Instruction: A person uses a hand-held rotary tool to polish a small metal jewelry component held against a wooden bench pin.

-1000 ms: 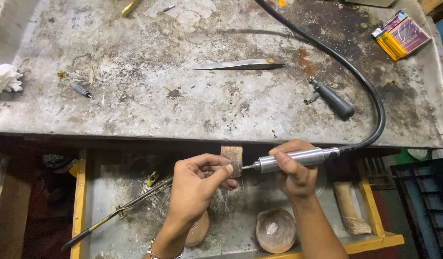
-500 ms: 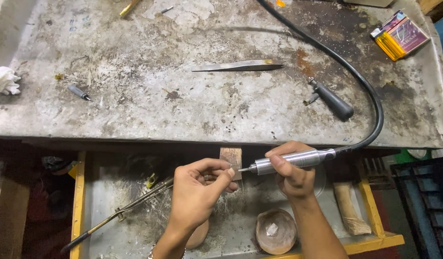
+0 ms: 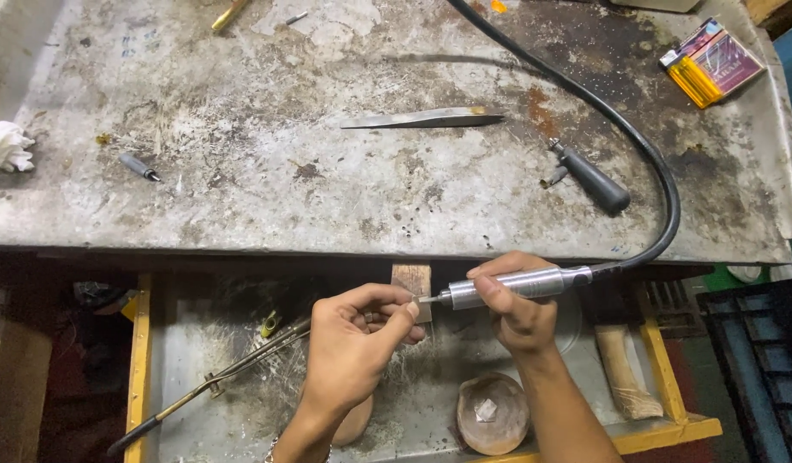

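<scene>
In the head view, we are looking down at our two hands working just in front of the desk [image 3: 241, 214], over an open drawer [image 3: 138, 343] with yellow edges. Our right hand [image 3: 520, 309] is wrapping closed around a silver rotary handpiece [image 3: 516, 285], gripping it near its front end, with the tool lying almost level and pointing left. Its black flexible shaft [image 3: 644, 163] is running from the rear of the handpiece up and across the desk toward the far edge. Our left hand [image 3: 357, 343] is pinching a tiny workpiece [image 3: 415, 301] between thumb and forefinger, the other fingers curling in; the piece is too small for us to tell what it is. The tip of the handpiece is meeting the pinched piece right at our left fingertips, just in front of a small wooden peg [image 3: 412, 281] sticking out from the desk edge. So the tool is lying to the right of our left hand, touching what it is holding.

On the desk, a flat metal blade [image 3: 421, 118], a black-handled tool [image 3: 591, 178] and a small colourful box [image 3: 711, 62] are lying well apart from our hands. In the drawer, long tongs [image 3: 216, 381] are lying to the left and a brown bowl [image 3: 492, 413] is sitting below our right wrist.
</scene>
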